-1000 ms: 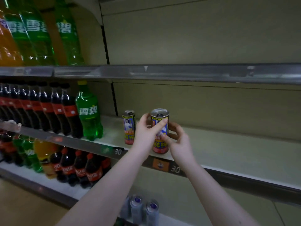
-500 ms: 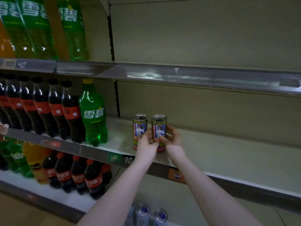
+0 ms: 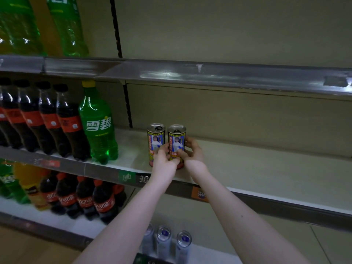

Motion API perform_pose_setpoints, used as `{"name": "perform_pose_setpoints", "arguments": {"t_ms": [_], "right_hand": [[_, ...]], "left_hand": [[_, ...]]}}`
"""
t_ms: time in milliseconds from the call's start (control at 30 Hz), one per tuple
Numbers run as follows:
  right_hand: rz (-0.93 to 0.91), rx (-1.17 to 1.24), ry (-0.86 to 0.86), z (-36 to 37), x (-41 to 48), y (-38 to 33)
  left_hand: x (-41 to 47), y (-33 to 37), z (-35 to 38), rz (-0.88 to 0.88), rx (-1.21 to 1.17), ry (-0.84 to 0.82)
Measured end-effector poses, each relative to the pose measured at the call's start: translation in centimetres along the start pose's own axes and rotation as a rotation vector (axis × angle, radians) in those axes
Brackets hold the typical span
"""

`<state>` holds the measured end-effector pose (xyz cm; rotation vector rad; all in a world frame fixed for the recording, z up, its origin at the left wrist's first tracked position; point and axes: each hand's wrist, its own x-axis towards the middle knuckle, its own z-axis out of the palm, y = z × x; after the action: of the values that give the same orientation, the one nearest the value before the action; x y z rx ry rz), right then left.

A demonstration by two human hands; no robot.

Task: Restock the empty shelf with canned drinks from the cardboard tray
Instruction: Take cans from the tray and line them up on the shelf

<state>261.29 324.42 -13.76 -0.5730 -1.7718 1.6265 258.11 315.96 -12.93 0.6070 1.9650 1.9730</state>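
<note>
1. The second can (image 3: 176, 144) is held upright by both hands at the shelf's (image 3: 266, 168) front edge, near its left end, touching the first can (image 3: 155, 141).
2. The right hand (image 3: 192, 155) is curled round its right side; the left hand's (image 3: 164, 164) fingers (image 3: 163, 149) are pressed on its front.
3. The label should be squared forward and the base seated flat before release.
4. Rightward the shelf lies bare; bottles (image 3: 97, 124) stand leftward in dim light.

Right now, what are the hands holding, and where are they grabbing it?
Both hands hold the right-hand can by its lower sides: left hand in front, right hand around its right. It stands on the shelf against the other can.
</note>
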Motion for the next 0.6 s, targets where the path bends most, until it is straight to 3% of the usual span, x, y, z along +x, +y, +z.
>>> {"name": "perform_pose_setpoints", "arguments": {"t_ms": [200,400,600], "right_hand": [[-0.015,0.013,-0.021,0.0,-0.9,-0.2],[-0.068,0.019,-0.002,-1.6,-2.6,-1.2],[-0.228,0.230,0.045,-7.0,-7.7,-2.0]], "left_hand": [[-0.8,0.2,-0.2,0.010,0.010,0.018],[-2.5,0.6,0.1,0.175,0.033,0.141],[-7.5,1.8,4.9,0.282,-0.099,0.016]]}}
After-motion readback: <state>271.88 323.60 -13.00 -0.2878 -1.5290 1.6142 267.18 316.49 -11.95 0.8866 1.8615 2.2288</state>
